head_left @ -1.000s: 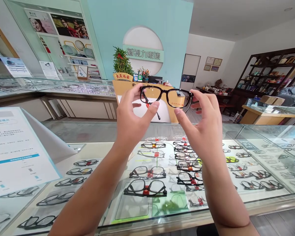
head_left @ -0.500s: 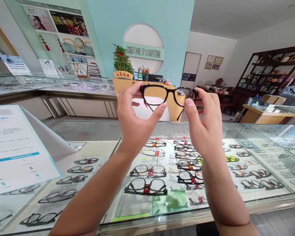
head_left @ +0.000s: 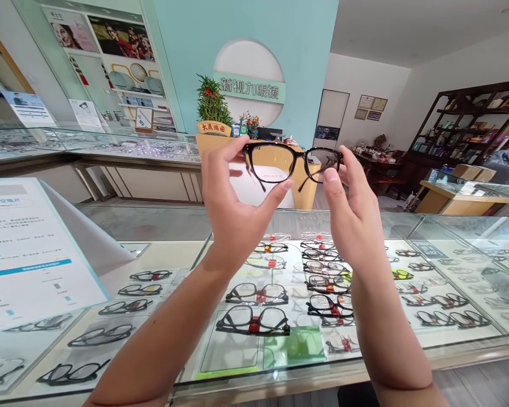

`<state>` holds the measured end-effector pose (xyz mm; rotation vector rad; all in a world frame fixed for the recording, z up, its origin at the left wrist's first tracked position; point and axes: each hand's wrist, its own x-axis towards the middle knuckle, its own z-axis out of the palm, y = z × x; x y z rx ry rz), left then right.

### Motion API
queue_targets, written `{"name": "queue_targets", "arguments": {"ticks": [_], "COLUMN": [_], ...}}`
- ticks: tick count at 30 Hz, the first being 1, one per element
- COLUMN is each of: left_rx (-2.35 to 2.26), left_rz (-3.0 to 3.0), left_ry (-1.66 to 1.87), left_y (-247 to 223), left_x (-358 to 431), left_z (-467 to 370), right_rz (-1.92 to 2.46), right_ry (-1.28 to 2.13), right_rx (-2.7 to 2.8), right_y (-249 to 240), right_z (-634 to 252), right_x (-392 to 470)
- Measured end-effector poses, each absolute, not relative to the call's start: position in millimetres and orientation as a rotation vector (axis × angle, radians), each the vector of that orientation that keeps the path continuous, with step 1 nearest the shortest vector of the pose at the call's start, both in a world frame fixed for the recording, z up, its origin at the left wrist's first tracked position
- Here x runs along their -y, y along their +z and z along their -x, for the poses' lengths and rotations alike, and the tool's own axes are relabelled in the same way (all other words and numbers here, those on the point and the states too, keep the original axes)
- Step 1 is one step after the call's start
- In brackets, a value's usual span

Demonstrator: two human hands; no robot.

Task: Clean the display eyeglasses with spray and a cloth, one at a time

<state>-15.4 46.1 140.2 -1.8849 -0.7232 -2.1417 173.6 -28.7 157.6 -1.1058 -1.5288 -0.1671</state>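
Black-framed eyeglasses (head_left: 300,155) are held up in the air above the glass display case (head_left: 178,226), lenses facing me. My left hand (head_left: 241,192) grips the left end of the frame, fingers behind it and thumb by the lower rim of the left lens. At the other end, my right hand (head_left: 354,209) holds the right corner between fingers and thumb, with the thumb overlapping the right lens. Both temples hang behind the lenses, their tips visible below the rims. Beneath my hands, several glasses (head_left: 254,321) with red tags sit inside the case.
A printed stand-up card (head_left: 34,254) rests on the case at the left. Farther back are a reception counter (head_left: 307,195), a potted plant (head_left: 212,102) and another display case (head_left: 152,150). A dark shelf unit (head_left: 462,127) stands at the right.
The eyeglasses have tilted slightly, so the temples show at a different angle below the rims. My right thumb has shifted a little on the right lens.
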Motion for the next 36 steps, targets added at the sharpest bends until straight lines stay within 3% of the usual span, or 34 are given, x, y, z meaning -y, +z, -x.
{"name": "queue_targets", "arguments": {"ticks": [20,36], "left_rx": [0.649,0.641], "left_rz": [2.376,2.104], "left_ry": [-2.251,-2.189], "left_y": [143.1,140.5], "left_x": [-69.2,-53.1], "left_z": [19.0,12.0], "right_rz": [0.797,0.75], "right_ry": [-0.242,-0.176], "right_rx": [1.242,1.241], "right_y": [161.3,162.6], "right_z": [-170.2,-172.1], "right_x": [19.2,14.3]}}
